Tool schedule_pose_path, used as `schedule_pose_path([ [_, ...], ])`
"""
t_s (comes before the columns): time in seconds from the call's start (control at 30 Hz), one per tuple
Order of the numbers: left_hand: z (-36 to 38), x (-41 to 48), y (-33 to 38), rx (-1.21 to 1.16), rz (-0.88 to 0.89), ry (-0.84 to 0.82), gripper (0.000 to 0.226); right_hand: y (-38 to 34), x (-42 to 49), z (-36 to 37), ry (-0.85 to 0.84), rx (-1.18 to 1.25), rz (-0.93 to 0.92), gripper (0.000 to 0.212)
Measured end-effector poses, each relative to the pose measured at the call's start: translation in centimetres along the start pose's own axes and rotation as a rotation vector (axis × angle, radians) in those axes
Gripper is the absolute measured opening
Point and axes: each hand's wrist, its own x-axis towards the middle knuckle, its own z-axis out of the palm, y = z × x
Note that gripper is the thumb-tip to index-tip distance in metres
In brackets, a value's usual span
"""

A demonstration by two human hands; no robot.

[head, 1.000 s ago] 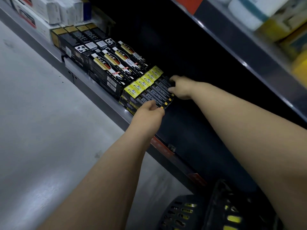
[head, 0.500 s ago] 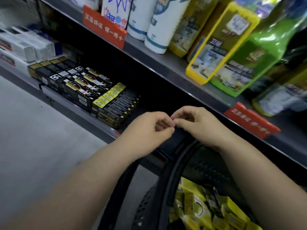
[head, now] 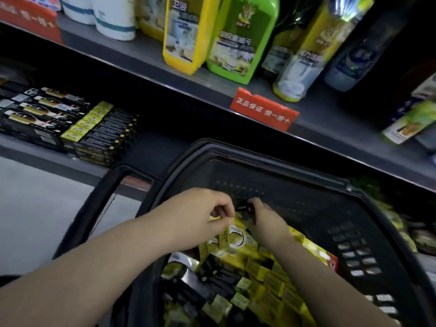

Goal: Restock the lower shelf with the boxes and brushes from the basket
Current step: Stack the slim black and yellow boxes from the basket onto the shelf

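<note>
Down in the basket (head: 368,244), both hands are at work over the heap of yellow and black boxes (head: 271,279). Left hand (head: 200,215) has its fingers curled, tips at the top of a yellow box (head: 236,239); whether they grip it, I cannot tell. Right hand (head: 267,217) pinches a small dark item (head: 244,207). Stock (head: 99,135) sits on the lower shelf (head: 151,152), far left.
</note>
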Motion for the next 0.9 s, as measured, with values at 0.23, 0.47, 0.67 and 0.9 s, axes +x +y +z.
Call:
schedule_pose_path([
  [0.23, 1.5, 1.0, -0.4, -0.019, -0.138, -0.107, 0.047, -0.4, -1.2, -1.0, 0.085, 0.292, 0.005, 0.037],
  [0.47, 2.1, 1.4, -0.2, -0.335, -0.298, -0.173, 0.057, -4.5, -5.1, -5.9, 0.047, 0.926, -0.072, 0.029],
  [0.67, 1.8, 1.6, -0.7, -0.41, -0.382, -0.039, 0.053, -3.8, -5.8, -2.8, -0.152, 0.973, -0.034, 0.029],
  [0.9, 1.7, 1.9, -1.3, -0.59, -0.414, -0.066, 0.041, -2.0, -6.0, 4.2, -0.431, 0.178, -0.267, 0.055],
])
